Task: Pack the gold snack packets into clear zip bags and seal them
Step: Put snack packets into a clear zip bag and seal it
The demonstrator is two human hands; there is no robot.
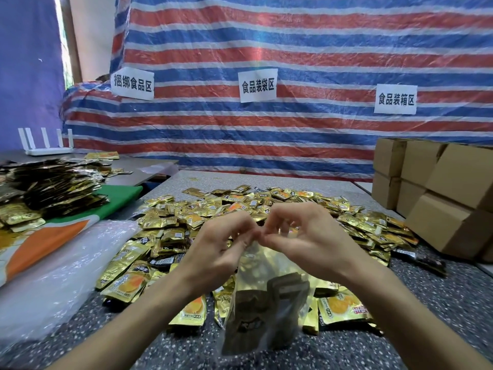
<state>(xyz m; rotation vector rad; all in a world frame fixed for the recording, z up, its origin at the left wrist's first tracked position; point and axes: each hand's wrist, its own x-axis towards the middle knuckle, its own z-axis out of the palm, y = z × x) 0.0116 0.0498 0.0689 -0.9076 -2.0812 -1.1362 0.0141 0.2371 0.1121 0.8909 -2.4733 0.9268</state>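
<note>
**Sealing step, head view.** Nearest the camera, a clear zip bag [262, 319] hangs upright above the speckled surface [426, 303]. It is loaded with several gold snack packets [286, 288], whose dark backs show through its lower half.

Both hands meet at the bag's mouth. The left hand [221, 244] pinches the top edge between thumb and curled fingers. The right hand [309, 236] pinches the same edge just beside it, the fingertips of the two hands almost touching. Whether the zip strip is already pressed closed under the fingers cannot be told.

Judged from this, filling is done for this bag and closure is in hand. The next move calls for the pinches to run outward along the strip to both corners, keeping the two lips aligned and the contents clear of the seam.

Behind the hands, loose packets [240, 206] lie heaped across the surface, not yet bagged. A sheaf of clear plastic [66, 265], probably spare bags, lies to the left. Farther off, cardboard boxes [448, 193] stand stacked at right, before a striped tarpaulin [266, 134] bearing paper labels [258, 86].
</note>
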